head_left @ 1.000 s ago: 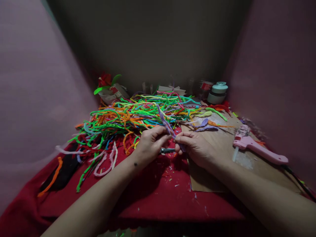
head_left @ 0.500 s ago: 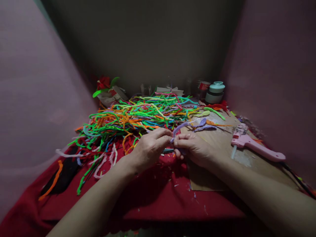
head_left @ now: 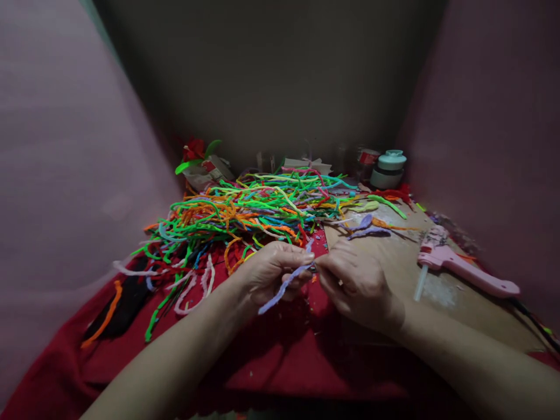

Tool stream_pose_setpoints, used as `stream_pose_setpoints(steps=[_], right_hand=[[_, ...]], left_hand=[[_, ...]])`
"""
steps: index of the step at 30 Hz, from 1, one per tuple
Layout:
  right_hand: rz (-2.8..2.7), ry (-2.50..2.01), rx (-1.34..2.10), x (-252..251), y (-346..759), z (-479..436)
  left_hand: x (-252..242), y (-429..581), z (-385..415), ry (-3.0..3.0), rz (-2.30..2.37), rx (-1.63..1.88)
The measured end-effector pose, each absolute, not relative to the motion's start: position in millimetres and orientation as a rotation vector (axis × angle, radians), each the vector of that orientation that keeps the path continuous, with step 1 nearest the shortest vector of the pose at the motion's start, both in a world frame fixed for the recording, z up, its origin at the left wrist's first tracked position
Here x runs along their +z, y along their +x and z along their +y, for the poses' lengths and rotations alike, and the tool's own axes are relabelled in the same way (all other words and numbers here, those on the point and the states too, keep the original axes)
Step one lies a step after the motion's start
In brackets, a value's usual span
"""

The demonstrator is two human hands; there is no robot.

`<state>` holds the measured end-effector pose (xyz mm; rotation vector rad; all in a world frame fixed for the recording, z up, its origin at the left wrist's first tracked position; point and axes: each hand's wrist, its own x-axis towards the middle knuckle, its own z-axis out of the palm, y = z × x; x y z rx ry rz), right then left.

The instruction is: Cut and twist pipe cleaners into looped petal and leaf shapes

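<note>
A bent lavender pipe cleaner (head_left: pixel 282 291) is pinched in my left hand (head_left: pixel 273 268); one end hangs down to the left across the fingers, the other points up past the thumb. My right hand (head_left: pixel 356 280) meets it at the bend, thumb and forefinger pressed together on it. Its other fingers are curled, and the exact spot of the grip is partly hidden. Just beyond the hands spreads a large heap of multicoloured pipe cleaners (head_left: pixel 245 204). Behind my right hand lie lavender petal-like shapes (head_left: pixel 370 232) of the same fuzzy material.
A pink hot glue gun (head_left: pixel 468 268) rests on a brown board (head_left: pixel 464 315) at the right. The table has a red cloth (head_left: pixel 262 361). A mint-lidded jar (head_left: pixel 389 169) stands at the back right, and a red flower (head_left: pixel 193 150) at the back left.
The lavender pipe cleaner, earlier arching up between my hands, now hangs down to the left over my left fingers. My right hand has turned knuckles-up. The whole view has shifted slightly.
</note>
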<state>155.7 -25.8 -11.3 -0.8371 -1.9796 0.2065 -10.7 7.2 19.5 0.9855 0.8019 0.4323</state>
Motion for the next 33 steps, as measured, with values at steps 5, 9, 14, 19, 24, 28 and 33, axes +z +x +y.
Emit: stream_pose_setpoints(steps=[5, 9, 14, 19, 24, 28, 33], right_hand=[[-1.590, -0.950, 0.875, -5.9, 153.9, -22.9], [-1.399, -0.866, 1.233, -1.1, 152.7, -20.2], [-1.408, -0.812, 1.346, -2.4, 152.4, -21.9], [-1.624, -0.920, 1.032, -4.5, 151.7, -28.3], [-1.754, -1.008, 0.743, -6.9, 150.5, -28.8], [-1.606, -0.969, 1.030, -4.9, 149.0, -25.1], [-1.329, -0.883, 1.561, -6.4, 148.9, -17.6]], left_hand=[[27.8, -13.2, 4.7, 1.463, 0.979, 0.889], [36.2, -19.3, 3.8, 1.897, 0.871, 1.030], [37.3, -20.8, 2.0, 2.161, 0.793, 0.955], [33.8, -13.8, -1.2, 1.916, 0.956, 0.725], [30.3, -11.8, 0.7, 1.687, 0.928, 0.656], [30.0, -13.0, 1.2, 1.678, 0.899, 0.744], [32.8, -16.1, 3.6, 1.663, 0.992, 0.911]])
